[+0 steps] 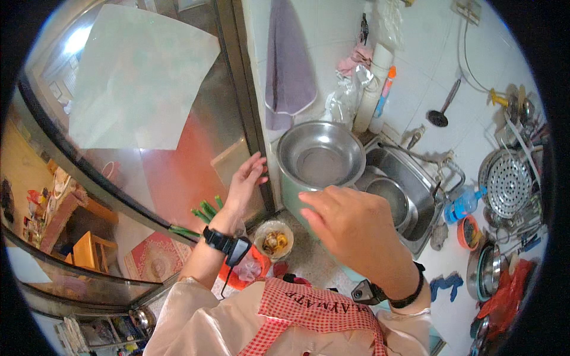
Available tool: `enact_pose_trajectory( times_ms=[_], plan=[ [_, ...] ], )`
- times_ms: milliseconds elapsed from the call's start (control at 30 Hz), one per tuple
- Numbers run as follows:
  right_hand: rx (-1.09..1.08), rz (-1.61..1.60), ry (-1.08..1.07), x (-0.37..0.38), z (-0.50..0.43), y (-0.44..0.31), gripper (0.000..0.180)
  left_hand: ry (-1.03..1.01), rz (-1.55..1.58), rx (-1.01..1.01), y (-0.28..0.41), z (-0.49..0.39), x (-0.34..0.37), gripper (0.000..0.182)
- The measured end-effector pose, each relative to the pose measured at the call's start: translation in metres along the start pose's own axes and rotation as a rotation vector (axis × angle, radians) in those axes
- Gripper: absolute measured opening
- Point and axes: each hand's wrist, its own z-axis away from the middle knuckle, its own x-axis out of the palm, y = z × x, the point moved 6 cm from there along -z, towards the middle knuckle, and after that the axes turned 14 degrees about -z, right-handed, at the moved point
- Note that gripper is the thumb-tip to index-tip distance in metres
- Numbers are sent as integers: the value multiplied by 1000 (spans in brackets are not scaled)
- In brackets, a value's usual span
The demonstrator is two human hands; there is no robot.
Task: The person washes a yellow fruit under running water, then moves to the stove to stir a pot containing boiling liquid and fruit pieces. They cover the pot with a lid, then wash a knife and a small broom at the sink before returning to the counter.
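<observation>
My left hand (pixel 250 175) is raised beside the dark door frame with its fingers apart and nothing in it. Green stalks (pixel 205 211) of a vegetable show beside and behind my left wrist. My right hand (pixel 345 222) is held up near the front edge of a large stainless steel basin (pixel 321 155); its fingers are bent, and its palm side is hidden. Right of the basin is a steel sink (pixel 421 187) with a metal bowl (pixel 388 201) in it. Below and between my hands, a pale bowl (pixel 274 240) holds yellow and brown scraps.
A glass sliding door (pixel 249 89) stands at the left. An orange-red container (pixel 242 271) with a plastic bag is near my left forearm. On the right counter are a blue plastic bottle (pixel 462 205), an orange bowl (pixel 468 232), a dark blue cloth (pixel 446 285) and stacked metal bowls (pixel 492 271).
</observation>
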Motion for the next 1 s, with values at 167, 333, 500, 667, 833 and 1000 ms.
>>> enact_pose_trajectory(
  times_ms=[167,333,500,667,833,1000],
  plan=[
    [228,-173,115,28,-23,74,15,105,5,-47,-11,-110,-6,56],
    [381,-338,216,53,-35,127,16,200,45,-7,-32,-194,5,54],
    [531,-450,257,83,-48,175,17,220,20,-126,-34,-233,11,20],
    [333,-467,406,90,-68,196,18,-47,578,182,18,-173,0,29],
    [-33,-456,690,58,-124,183,24,-87,563,4,27,-156,6,46],
    [-84,-1244,749,109,-181,200,42,-205,-113,437,46,-159,19,49]
  ],
)
